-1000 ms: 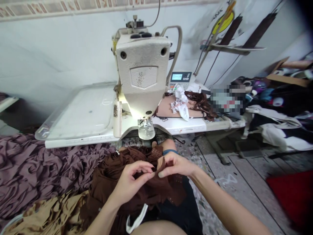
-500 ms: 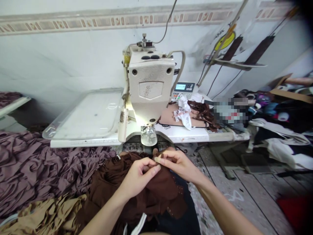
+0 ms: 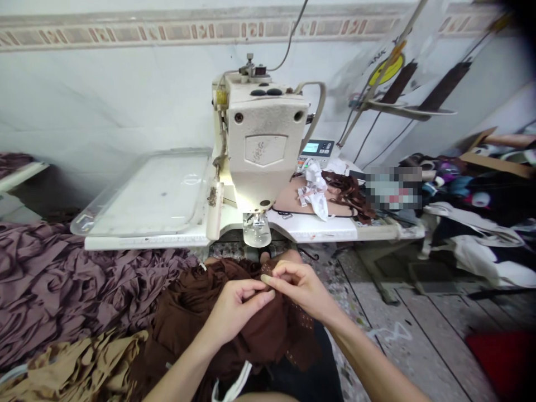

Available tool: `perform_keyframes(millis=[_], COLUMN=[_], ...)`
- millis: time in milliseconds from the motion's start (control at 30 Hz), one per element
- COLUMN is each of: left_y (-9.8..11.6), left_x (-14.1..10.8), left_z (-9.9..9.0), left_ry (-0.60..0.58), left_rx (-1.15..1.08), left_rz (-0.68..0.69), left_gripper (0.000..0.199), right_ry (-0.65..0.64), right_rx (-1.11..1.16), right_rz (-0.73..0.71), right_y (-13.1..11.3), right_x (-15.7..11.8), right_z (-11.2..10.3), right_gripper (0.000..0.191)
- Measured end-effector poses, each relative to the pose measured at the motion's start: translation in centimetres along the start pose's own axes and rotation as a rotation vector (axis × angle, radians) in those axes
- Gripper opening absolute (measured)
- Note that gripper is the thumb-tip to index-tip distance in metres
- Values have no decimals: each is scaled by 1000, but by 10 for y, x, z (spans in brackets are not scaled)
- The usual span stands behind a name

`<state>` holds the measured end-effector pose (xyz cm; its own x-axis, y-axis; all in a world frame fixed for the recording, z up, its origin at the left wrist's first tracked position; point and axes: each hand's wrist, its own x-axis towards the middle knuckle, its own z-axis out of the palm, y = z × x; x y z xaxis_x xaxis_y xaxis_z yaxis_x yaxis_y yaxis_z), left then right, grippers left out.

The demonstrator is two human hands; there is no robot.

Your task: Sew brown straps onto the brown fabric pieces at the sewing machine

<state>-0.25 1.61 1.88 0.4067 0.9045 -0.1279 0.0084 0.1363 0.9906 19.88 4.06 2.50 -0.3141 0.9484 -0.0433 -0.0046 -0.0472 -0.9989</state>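
Both hands close on the same small fold of a dark brown garment, and the grip is a firm pinch: the left hand (image 3: pixel 237 307) clasps the cloth between thumb and curled fingers, while the right hand (image 3: pixel 299 290) pinches it from the other side, the two almost meeting at the fold. The dark brown garment (image 3: pixel 268 340) falls from that grip across the person's lap, over black shorts (image 3: pixel 324 357), with a panel punched with rows of small holes (image 3: pixel 304 321) just beside the right hand and a white strap (image 3: pixel 234 379) at its lower edge. To the left lie a large heap of mauve fabric (image 3: pixel 71 279) and tan satiny cloth (image 3: pixel 71 371). Straight ahead, beyond the front edge of a white surface (image 3: pixel 318 229), stands an industrial sewing machine (image 3: pixel 263 139), its presser foot (image 3: pixel 257 223) lit and bare of cloth. A clear plastic tray (image 3: pixel 146 192) covers the surface's left side. Toward its right end, a beige pad (image 3: pixel 293 201) carries crumpled white scraps (image 3: pixel 314 195) and brown straps (image 3: pixel 347 195). Behind them, the control panel (image 3: pixel 316 148) shows a lit display, too small to read. A wall poster (image 3: pixel 387 70) shows a yellow circle and the letters "ANK"; nothing else on it is legible.
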Motion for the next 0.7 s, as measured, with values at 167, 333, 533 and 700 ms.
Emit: perform_keyframes(millis=[167, 333, 533, 700], left_y=[1, 3, -3, 0], left_x=[1, 2, 3, 2], left_z=[-1, -1, 0, 0], left_ry=[30, 47, 57, 37], left_rx=[55, 141, 73, 109], left_rz=[70, 121, 85, 87], left_gripper=[31, 26, 27, 26], right_ry=[63, 86, 75, 73], right_rx=[-32, -43, -39, -32], right_rz=[-64, -90, -76, -55], right_y=[0, 4, 9, 13], right_x=[-3, -5, -2, -3], right_z=[4, 4, 1, 3], right_gripper=[38, 37, 37, 35])
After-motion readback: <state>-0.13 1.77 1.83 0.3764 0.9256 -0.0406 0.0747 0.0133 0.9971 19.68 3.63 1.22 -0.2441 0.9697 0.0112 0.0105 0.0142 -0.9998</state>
